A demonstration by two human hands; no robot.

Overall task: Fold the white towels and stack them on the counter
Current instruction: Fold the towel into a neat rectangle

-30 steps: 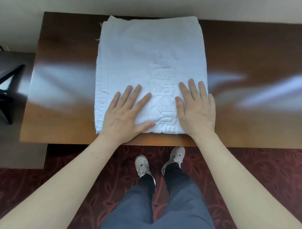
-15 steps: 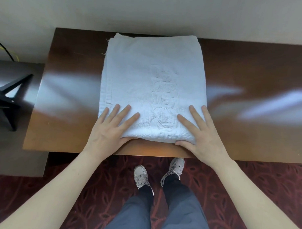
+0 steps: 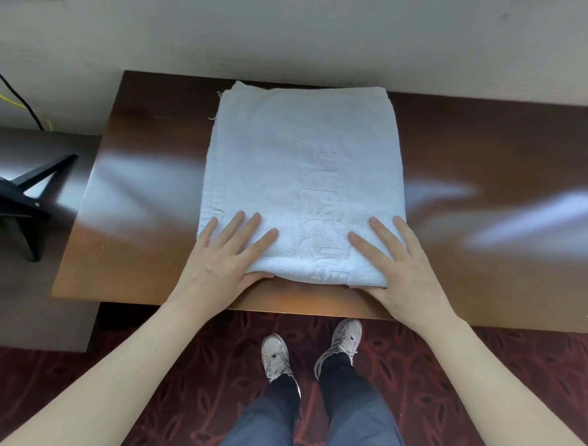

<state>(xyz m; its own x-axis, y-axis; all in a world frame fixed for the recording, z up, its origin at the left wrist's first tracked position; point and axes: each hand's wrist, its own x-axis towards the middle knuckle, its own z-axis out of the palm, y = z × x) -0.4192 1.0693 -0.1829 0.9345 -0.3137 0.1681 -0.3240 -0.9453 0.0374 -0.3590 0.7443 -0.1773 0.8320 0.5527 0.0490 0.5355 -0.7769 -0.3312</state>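
On desk (image 3: 483, 142): one white towel (image 3: 300, 162), folded into a thick rectangle, lying flat, left of centre. Far edge close to the wall (image 3: 312, 32), near fold just short of the desk's front edge. Raised woven lettering down the right half, not legible. Loose threads at the far left corner.

Left hand (image 3: 220, 262): flat on the near left corner of the towel, fingers (image 3: 249, 224) straight and spread on top, thumb laid along the near fold. Nothing clasped; pressing only. Cannot tell whether the thumb reaches under the fold.

Right hand (image 3: 400, 265): same posture on the near right corner, fingers extended on top, thumb against the near fold, palm partly over bare desk. Nothing clasped.

Both forearms bare, reaching in from below.

Below the desk: patterned red carpet (image 3: 158, 377), pale shoes (image 3: 275, 357), grey trousers. At left: black stand (image 3: 15, 199) on a lower grey surface, black cable (image 3: 11, 89) down the wall.
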